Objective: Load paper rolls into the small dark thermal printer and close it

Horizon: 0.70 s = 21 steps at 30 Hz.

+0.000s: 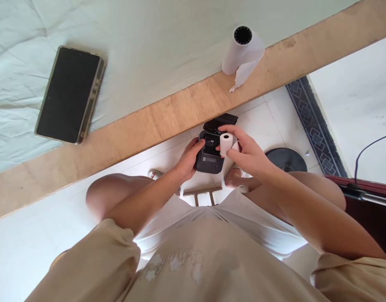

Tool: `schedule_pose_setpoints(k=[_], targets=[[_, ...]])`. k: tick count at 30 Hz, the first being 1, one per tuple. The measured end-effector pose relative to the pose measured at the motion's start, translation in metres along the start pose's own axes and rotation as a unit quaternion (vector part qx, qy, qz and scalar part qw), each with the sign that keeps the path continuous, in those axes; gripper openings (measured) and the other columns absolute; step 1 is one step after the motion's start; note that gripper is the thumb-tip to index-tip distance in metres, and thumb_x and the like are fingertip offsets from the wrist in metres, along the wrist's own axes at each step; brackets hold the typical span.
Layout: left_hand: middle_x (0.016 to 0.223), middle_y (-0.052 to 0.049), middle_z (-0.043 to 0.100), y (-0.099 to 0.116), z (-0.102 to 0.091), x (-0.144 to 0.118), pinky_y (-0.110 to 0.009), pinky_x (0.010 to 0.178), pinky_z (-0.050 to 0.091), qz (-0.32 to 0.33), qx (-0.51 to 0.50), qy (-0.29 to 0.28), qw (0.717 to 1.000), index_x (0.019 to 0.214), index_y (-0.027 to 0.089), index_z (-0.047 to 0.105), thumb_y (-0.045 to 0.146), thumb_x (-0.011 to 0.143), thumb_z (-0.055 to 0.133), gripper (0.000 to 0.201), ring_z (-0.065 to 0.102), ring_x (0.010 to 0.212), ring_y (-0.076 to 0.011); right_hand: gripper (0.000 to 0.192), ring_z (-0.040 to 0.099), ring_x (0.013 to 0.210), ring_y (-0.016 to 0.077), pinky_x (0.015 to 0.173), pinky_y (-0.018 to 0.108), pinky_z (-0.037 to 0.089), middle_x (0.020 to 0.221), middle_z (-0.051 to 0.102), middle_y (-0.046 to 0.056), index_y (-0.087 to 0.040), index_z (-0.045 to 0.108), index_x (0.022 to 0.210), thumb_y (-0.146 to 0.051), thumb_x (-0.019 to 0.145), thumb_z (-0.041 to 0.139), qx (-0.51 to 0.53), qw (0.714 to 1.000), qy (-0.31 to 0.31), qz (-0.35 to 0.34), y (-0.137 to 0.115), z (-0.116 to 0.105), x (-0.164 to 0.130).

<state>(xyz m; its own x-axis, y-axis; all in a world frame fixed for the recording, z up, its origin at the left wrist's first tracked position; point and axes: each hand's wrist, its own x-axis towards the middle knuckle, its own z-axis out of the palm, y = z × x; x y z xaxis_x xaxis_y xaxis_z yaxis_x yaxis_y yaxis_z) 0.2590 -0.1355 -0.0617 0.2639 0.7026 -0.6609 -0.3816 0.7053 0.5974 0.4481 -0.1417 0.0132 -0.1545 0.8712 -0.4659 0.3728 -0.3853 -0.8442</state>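
My left hand (189,158) grips the left side of a small black label printer (208,163), its thumb over the rim. The printer's lid (220,121) is swung up, leaving the inside compartment exposed. Between the thumb and fingers of my right hand (248,153) is a small white paper roll (226,144) with a dark core hole. It is held at the right side of the compartment, and I cannot tell whether it touches the printer. Both hands are above my lap, just below the table edge.
A larger white paper roll (232,56) with a loose torn end stands at the table's wooden edge (168,117). A phone (69,94) lies on the pale cloth (142,46) at left. On the floor is a round black object (286,160); a cable (363,153) runs at right.
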Motion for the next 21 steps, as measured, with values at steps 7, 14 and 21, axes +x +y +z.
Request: schedule_pose_setpoints(k=[7,14,21], targets=[[0.100,-0.002,0.079,0.001,0.006,-0.005,-0.029,0.074,0.054,0.025,0.005,0.004,1.000,0.107,0.022,0.067,0.063,0.069,0.099,0.065,0.074,0.091,-0.0210,0.063,0.073,0.126,0.0324,0.108,0.048,0.060,0.144,0.073,0.018,-0.017,0.059,0.148,-0.024,0.086,0.056,-0.270,0.947,0.082,-0.154,0.018,0.006,0.016],[0.096,0.001,0.075,0.002,0.006,-0.006,-0.028,0.075,0.055,0.040,0.023,0.004,0.999,0.107,0.022,0.066,0.063,0.073,0.095,0.060,0.072,0.090,-0.0191,0.040,0.077,0.105,0.0298,0.100,0.043,0.059,0.117,0.083,0.013,-0.019,0.073,0.133,-0.019,0.100,0.052,-0.406,0.878,0.089,-0.238,0.043,0.015,0.028],[0.092,0.002,0.074,-0.001,0.004,-0.001,-0.028,0.072,0.053,0.025,0.009,-0.006,1.000,0.104,0.023,0.065,0.062,0.075,0.093,0.056,0.071,0.085,-0.0185,0.033,0.071,0.078,0.0205,0.086,0.036,0.051,0.089,0.083,0.002,-0.026,0.081,0.115,-0.014,0.096,0.057,-0.401,0.838,0.197,-0.314,0.051,0.015,0.022]])
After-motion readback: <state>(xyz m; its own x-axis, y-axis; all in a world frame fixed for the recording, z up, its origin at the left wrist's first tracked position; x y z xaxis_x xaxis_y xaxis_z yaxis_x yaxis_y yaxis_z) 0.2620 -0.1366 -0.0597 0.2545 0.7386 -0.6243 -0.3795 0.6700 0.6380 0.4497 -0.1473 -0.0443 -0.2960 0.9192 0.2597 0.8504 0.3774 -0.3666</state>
